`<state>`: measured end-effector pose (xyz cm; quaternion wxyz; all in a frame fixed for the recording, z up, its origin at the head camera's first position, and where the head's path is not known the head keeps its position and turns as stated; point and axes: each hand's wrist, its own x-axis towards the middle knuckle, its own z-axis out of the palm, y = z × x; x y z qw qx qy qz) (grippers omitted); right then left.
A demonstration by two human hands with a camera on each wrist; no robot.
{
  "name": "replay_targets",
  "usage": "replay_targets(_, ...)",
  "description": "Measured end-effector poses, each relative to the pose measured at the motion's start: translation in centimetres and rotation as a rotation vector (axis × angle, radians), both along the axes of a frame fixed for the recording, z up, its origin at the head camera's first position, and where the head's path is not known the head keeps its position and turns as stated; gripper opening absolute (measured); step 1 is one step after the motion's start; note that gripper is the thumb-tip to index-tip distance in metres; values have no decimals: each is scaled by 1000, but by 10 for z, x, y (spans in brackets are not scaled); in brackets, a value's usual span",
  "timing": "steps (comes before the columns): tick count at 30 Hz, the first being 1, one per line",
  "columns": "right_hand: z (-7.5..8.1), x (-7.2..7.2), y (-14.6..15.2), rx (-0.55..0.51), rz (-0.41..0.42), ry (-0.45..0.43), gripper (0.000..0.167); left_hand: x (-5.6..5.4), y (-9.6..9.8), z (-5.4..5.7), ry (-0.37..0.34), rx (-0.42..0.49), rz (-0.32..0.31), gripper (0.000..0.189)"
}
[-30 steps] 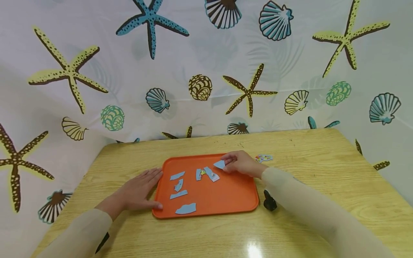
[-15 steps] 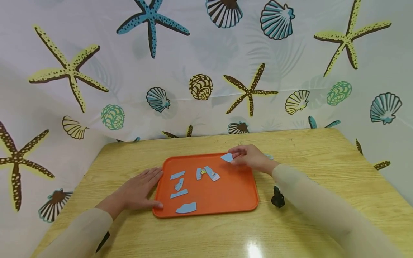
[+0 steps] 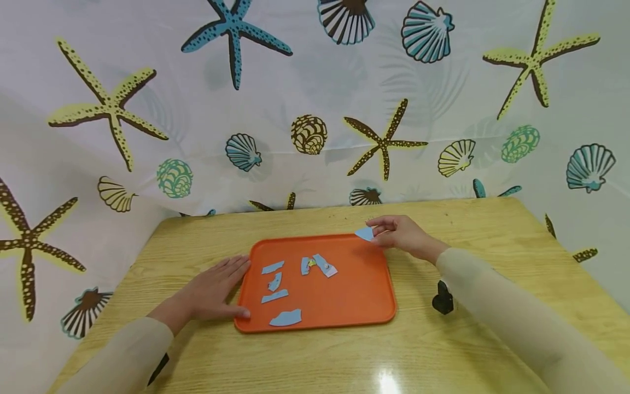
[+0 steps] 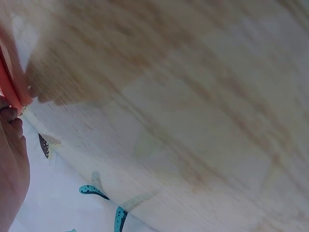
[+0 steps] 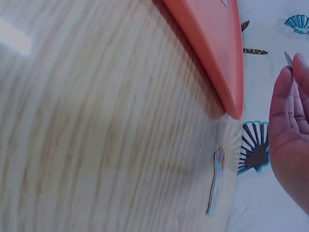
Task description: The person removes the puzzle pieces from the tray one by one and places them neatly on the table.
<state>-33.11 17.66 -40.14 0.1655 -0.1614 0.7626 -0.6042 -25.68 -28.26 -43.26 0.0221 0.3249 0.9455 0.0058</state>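
A pale-blue flat puzzle piece (image 3: 364, 234) with a pointed end is pinched between the thumb and fingers of my right hand (image 3: 404, 235), at the far right corner of the orange tray (image 3: 349, 301). The right wrist view catches that piece (image 5: 288, 59) edge-on, raised off the table. My left hand (image 3: 214, 290) lies with extended fingers against the tray's left rim. Inside the tray are several loose pieces: a strip (image 3: 273, 267), a patterned piece (image 3: 275, 282), another strip (image 3: 274, 296), a wide curved piece (image 3: 286, 318), and two pieces (image 3: 324, 266) near the middle.
On the wooden table (image 3: 315, 361), right of the tray, lies a colourful patterned piece (image 5: 216, 181); in the head view the right hand and arm hide it. A curtain (image 3: 275, 180) printed with starfish and shells hangs behind the table. A black device (image 3: 443, 298) sits under the right forearm.
My right hand has moved right and away from me, carrying the blue puzzle piece from over the tray to its far right corner. The left hand and the pieces in the tray stay put.
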Motion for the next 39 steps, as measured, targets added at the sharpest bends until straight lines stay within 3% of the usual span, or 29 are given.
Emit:
replay_targets(23, 0, -2, 95, 95, -68, -15, 55, 0, 1, -1, -5, -7, 5, 113)
replay_targets(39, -9, -3, 133, 142, -83, -55, 56, 1, 1, 1, -19, -18, 10, 114)
